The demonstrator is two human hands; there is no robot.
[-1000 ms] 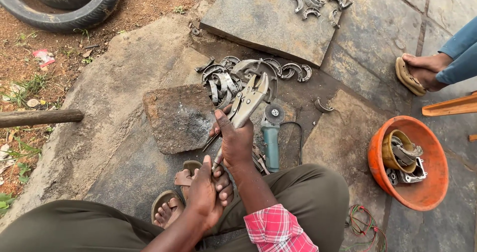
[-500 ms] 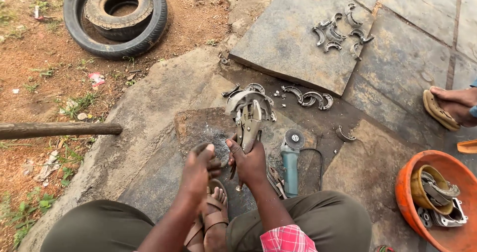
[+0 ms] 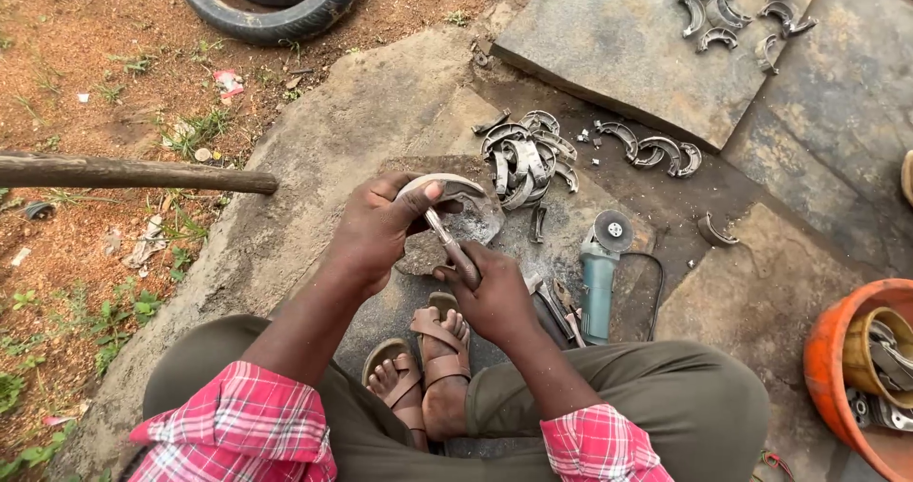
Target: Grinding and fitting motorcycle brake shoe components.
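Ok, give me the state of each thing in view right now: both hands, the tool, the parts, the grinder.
left hand: closed on a curved brake shoe, held over the stone block
right hand: gripping a metal tool, tip against the shoe
angle grinder: lying on the ground, untouched
pile of brake shoes: heaped loose on the slab
orange basin: upright, parts inside
tyre: lying flat

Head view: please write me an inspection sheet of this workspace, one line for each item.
Surface: grey stone slabs on bare ground.
Job's things: curved brake shoe in left hand; handled tool in right hand.
Clutter: heap of brake shoes, more shoes, orange basin with parts.
Grip: both hands closed on their things.
Cables: black cord from angle grinder.
Surroundings: tyre, wooden pole, red soil.
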